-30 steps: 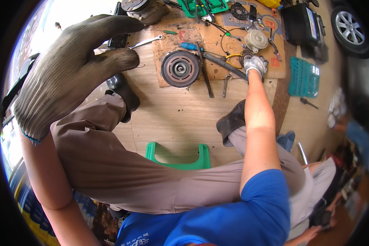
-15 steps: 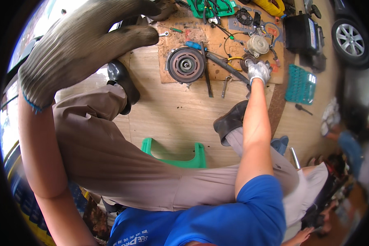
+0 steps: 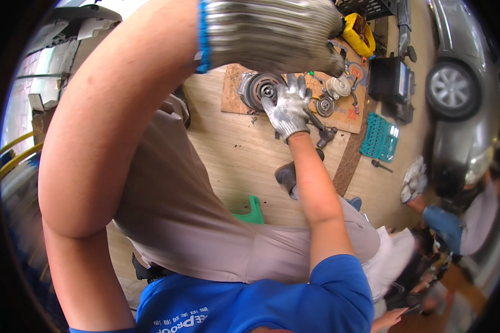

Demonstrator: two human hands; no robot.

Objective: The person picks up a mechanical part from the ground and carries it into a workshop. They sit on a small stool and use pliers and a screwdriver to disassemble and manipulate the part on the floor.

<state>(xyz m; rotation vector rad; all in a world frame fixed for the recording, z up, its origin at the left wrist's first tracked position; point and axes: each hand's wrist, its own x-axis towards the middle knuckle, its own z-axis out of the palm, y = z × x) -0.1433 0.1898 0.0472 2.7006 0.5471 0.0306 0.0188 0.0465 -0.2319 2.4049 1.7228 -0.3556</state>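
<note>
My right hand [image 3: 290, 111], in a grey-coated glove, is open with its fingers spread. It lies over the right edge of a round metal pulley [image 3: 254, 91], its thumb near the hub; whether it presses on it I cannot tell. My left hand [image 3: 275, 36], gloved too, is large at the top of the view and reaches right above the parts. Its thumb stands apart from the other fingers, which are partly hidden, and nothing shows in it. Right of my right hand are a smaller round disc [image 3: 325, 105] and a pale coil-like ring [image 3: 339, 86].
Cardboard [image 3: 233, 102] lies under the parts. A hammer [image 3: 326, 137] lies by its front edge. Rightward are a teal tool case [image 3: 379, 137], a black box-shaped battery [image 3: 384, 80] and a car [image 3: 466, 133]. A yellow container [image 3: 358, 34] is behind; a green stool [image 3: 254, 211] is nearer.
My left hand has swung right across the top of the view. My right hand has left the small disc and moved left to the pulley, fingers spread. The view has shifted.
</note>
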